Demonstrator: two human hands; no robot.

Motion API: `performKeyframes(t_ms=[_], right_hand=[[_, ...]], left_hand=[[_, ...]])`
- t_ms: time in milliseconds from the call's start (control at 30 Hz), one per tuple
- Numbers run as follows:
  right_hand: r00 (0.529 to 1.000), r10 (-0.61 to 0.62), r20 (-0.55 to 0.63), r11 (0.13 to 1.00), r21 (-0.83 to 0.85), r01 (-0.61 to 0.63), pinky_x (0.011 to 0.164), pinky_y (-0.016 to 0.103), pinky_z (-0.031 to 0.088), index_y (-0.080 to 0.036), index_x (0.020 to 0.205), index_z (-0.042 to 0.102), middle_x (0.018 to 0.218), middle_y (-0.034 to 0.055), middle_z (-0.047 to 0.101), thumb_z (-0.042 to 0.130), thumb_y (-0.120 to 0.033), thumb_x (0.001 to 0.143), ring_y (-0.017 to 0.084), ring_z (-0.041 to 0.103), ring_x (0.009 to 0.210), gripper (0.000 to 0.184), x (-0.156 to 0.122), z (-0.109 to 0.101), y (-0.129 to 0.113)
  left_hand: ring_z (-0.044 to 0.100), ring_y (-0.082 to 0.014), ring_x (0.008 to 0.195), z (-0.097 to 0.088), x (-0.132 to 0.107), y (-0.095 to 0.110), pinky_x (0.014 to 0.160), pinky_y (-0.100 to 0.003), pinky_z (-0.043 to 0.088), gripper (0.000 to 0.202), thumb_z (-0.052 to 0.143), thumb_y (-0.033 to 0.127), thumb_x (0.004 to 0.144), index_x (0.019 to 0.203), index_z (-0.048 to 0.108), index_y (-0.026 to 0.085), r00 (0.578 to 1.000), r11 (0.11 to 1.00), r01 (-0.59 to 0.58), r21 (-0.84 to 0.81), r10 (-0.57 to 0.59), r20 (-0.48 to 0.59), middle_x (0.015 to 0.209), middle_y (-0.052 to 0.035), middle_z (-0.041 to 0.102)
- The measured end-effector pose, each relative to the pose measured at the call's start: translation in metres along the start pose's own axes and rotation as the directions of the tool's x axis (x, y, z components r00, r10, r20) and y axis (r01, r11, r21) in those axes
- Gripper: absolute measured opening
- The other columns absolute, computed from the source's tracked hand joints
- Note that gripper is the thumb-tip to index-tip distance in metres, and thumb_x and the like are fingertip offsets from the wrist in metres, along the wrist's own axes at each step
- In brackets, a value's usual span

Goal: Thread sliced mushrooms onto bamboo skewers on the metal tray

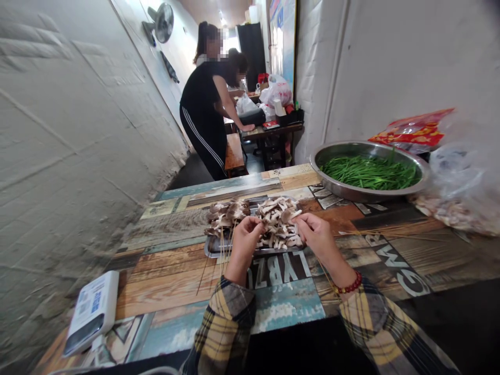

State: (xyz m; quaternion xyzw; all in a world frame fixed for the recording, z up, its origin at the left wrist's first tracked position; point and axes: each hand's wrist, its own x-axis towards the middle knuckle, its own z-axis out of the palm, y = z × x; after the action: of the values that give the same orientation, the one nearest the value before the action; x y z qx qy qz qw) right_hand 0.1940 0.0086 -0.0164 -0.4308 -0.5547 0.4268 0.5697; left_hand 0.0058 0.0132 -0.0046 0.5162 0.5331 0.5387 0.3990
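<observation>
Mushroom pieces lay in two heaps on a steel tray (pixel 253 251) in front of us, darker caps (pixel 227 215) toward the left and paler strips (pixel 278 223) toward the right. Our left hand (pixel 246 245) was curled into a tight pinch, its fingertips (pixel 258 223) drawn together just above the heaps, with thin bamboo skewers (pixel 225 250) rising beside it. Our right hand (pixel 317 237) faced it in a similar pinch, close but not touching. We could not tell what either pinch held, as the fingers hid it. The skewers stood nearly upright, their long axes crossing the tray's near rim. We judged the step to be close fingerwork over the tray, calling for a steady pinch. Farther along the wood-print table (pixel 167 281), a steel basin (pixel 351 195) held green stalks (pixel 371 174).
</observation>
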Motion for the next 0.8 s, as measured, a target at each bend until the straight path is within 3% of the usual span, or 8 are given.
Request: performKeyframes(t_ms=[133,333,533,800], right_hand=[[0.998,0.014,0.064,1.000,0.004,-0.014,0.042,0.020,0.030,-0.015,0.078,0.063,0.045,-0.0071,0.044,0.056,-0.038,0.084,0.008,0.038,0.041,0.026,-0.003,0.004,0.000],[0.981,0.032,0.192,0.999,-0.019,-0.029,0.043,0.020,0.033,-0.016,0.075,0.062,0.044,-0.0074,0.044,0.054,-0.037,0.085,0.008,0.039,0.040,0.025,-0.007,0.010,0.000],[0.971,0.024,0.239,0.995,-0.099,0.000,0.044,0.020,0.035,-0.015,0.078,0.065,0.046,-0.0064,0.047,0.054,-0.037,0.086,0.009,0.042,0.041,0.025,-0.010,0.013,0.002],[0.966,0.008,0.260,0.991,-0.132,0.028,0.044,0.020,0.035,-0.015,0.080,0.066,0.046,-0.0063,0.047,0.053,-0.036,0.086,0.008,0.043,0.041,0.026,-0.011,0.014,0.003]], left_hand=[[0.059,-0.0113,0.056,0.001,-0.001,0.003,0.046,-0.018,0.035,0.024,0.068,0.029,0.065,0.077,0.051,0.018,0.990,0.949,0.125,-0.290,-0.137,-0.024,0.063,0.0027,0.059],[0.059,-0.0102,0.058,0.003,-0.003,0.009,0.054,-0.020,0.043,0.040,0.072,0.023,0.062,0.098,0.056,0.018,0.981,0.859,0.185,-0.477,-0.190,0.039,0.065,0.0044,0.060],[0.060,-0.0092,0.060,0.003,-0.005,0.011,0.062,-0.023,0.048,0.028,0.077,0.025,0.060,0.082,0.063,0.014,0.977,0.831,0.207,-0.516,-0.200,0.070,0.067,0.0005,0.064],[0.053,-0.0069,0.053,0.003,-0.004,0.003,0.051,-0.019,0.040,0.028,0.077,0.029,0.061,0.081,0.064,0.014,0.984,0.881,0.162,-0.443,-0.178,0.007,0.066,0.0019,0.060]])
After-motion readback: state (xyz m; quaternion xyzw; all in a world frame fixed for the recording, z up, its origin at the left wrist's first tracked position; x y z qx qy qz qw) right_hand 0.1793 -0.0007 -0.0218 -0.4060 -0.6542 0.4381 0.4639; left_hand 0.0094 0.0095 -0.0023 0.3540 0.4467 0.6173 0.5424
